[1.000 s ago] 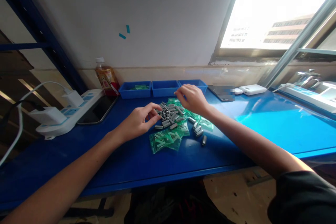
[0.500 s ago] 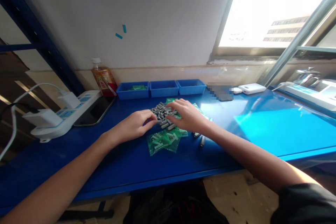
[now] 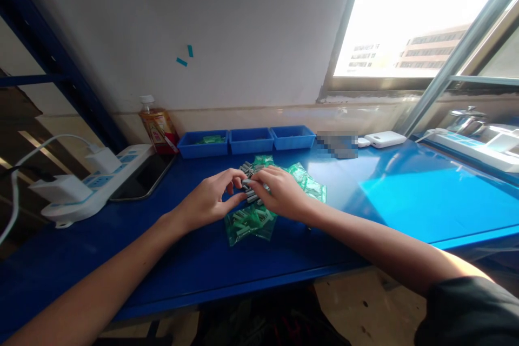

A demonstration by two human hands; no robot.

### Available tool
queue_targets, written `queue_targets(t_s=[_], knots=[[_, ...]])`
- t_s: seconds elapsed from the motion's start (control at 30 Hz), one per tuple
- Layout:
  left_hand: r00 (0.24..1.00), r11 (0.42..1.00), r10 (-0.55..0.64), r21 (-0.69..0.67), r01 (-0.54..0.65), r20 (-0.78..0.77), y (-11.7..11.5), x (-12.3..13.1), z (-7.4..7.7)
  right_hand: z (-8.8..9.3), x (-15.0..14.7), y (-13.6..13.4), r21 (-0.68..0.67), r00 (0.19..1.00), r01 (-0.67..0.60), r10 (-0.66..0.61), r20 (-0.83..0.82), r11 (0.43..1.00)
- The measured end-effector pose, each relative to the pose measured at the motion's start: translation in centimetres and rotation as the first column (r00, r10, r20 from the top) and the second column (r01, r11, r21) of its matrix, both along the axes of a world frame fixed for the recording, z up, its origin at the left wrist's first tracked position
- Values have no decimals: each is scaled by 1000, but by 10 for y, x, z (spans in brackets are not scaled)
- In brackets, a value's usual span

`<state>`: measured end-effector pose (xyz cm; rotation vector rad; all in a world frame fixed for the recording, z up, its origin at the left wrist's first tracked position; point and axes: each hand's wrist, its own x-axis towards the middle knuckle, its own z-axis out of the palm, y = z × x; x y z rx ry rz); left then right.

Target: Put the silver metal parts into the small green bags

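Note:
Over a pile of small grey metal cylinders (image 3: 252, 195) on the blue table, both my hands work close together. My right hand (image 3: 284, 189) pinches one metal cylinder (image 3: 247, 181) between thumb and fingers. Just left of it, my left hand (image 3: 213, 194) has its thumb and curled fingers apart, the fingertips near or touching that cylinder's end. Green clear bags (image 3: 249, 223) with metal pieces inside lie in front of the pile. More green bags (image 3: 307, 183) lie right of and behind it. My right hand hides part of the pile.
Three blue bins (image 3: 251, 140) stand along the wall, the left one holding green bags. At left are a drink bottle (image 3: 157, 127), a phone (image 3: 144, 175) and a power strip (image 3: 97, 184) with chargers. A white device (image 3: 385, 139) and another power strip (image 3: 478, 148) are at right.
My left thumb and fingers have parted from a pinch at the pile. My right hand has moved slightly left and closed on a cylinder. The view has shifted a little.

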<state>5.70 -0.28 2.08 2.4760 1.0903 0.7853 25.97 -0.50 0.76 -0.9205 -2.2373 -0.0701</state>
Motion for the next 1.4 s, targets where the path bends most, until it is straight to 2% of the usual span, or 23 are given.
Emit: queue_targets(t_s=[0.1, 0.23, 0.33, 0.43, 0.5, 0.57, 0.67, 0.73, 0.8, 0.9, 1.03, 1.13, 1.23, 1.3, 1.4], knots=[[999, 998, 22, 65, -20, -25, 0, -1, -1, 1, -1, 1, -35, 1000, -22, 21, -18, 999], [1000, 998, 20, 61, -19, -24, 1, -1, -1, 0, -2, -2, -54, 996, -48, 43, -78, 997], [1000, 999, 17, 35, -18, 10, 2, -1, -1, -1, 0, -4, -3, 995, -79, 79, -60, 997], [1000, 1000, 18, 3, -18, 13, 5, -2, -3, 2, 2, 6, 83, 999, -51, 50, 11, 995], [998, 998, 56, 13, -56, -11, 10, -4, -7, 9, 4, 26, 125, 999, 19, -24, 37, 992], [994, 995, 94, 45, -92, -60, 16, -7, -13, 19, 6, 53, 131, 989, 146, -149, 21, 981], [989, 994, 87, 75, -79, -122, 24, -13, -21, 29, 10, 88, 55, 929, 369, -370, 6, 928], [986, 995, 79, 77, -69, -144, 27, -15, -22, 27, 15, 94, 20, 907, 417, -417, 64, 909], [984, 995, 78, 71, -68, -160, 28, -16, -21, 19, 22, 84, 13, 919, 374, -373, 128, 927], [989, 998, 60, 30, -56, -134, 27, -13, -20, 8, 32, 54, 7, 948, 269, -266, 172, 963], [992, 989, 80, -128, -68, 93, 22, -6, -19, 8, 30, 25, -22, 983, 165, -163, 90, 986], [938, 950, 96, -311, 12, 332, 16, 1, -15, 11, 17, 15, 10, 998, 15, -15, 66, 1000], [884, 888, 94, -440, 133, 458, 9, 7, -10, 10, 4, 7, 60, 988, -122, 116, 98, 991], [844, 864, 112, -471, 177, 524, 6, 10, -8, 9, -1, 2, 87, 988, -145, 140, 67, 986], [738, 842, 181, -490, 225, 650, 3, 13, -6, 6, -4, -3, 94, 990, -124, 129, -48, 988]])
